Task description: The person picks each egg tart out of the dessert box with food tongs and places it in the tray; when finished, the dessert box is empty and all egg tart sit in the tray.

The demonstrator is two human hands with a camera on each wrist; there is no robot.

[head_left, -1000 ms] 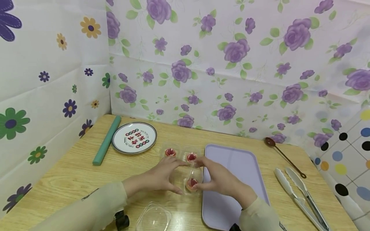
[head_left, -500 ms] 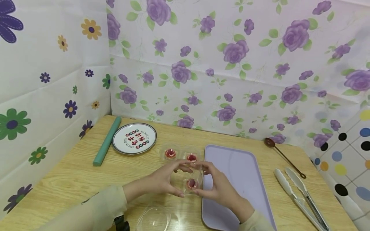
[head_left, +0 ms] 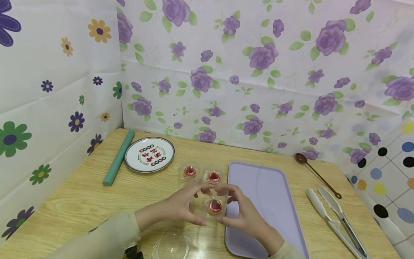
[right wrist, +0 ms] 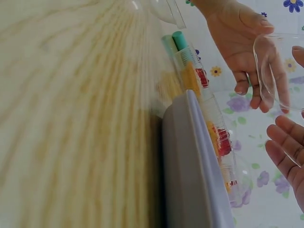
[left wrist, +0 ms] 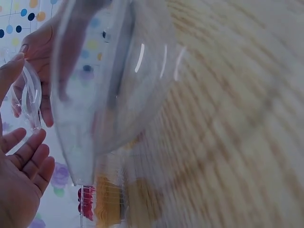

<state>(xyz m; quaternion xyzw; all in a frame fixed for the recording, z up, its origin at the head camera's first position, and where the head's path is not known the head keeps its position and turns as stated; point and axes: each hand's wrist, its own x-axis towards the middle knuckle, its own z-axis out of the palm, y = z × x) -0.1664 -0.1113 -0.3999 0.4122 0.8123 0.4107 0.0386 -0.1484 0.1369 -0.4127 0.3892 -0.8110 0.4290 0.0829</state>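
In the head view, both hands hold a clear plastic lid [right wrist: 267, 71] between them, above the nearest fruit tart [head_left: 215, 206]. My left hand [head_left: 181, 204] has the lid's left side between thumb and fingertips; my right hand [head_left: 248, 213] holds its right side the same way. That tart, red-topped, sits in a clear plastic base under the lid. Just beyond the fingers stand two more tarts [head_left: 189, 172] in clear containers. A second clear domed lid [head_left: 171, 246] lies near the table's front, looming large in the left wrist view.
A lilac tray [head_left: 258, 180] lies right of the tarts, close under my right hand. Metal tongs [head_left: 337, 225] and a dark brown spoon [head_left: 320, 176] lie farther right. At the back left are a printed plate [head_left: 150, 154] and a green stick [head_left: 119, 158].
The hands have come slightly down and toward the front with the lid, which now sits more squarely over the nearest tart. The other things keep their places.
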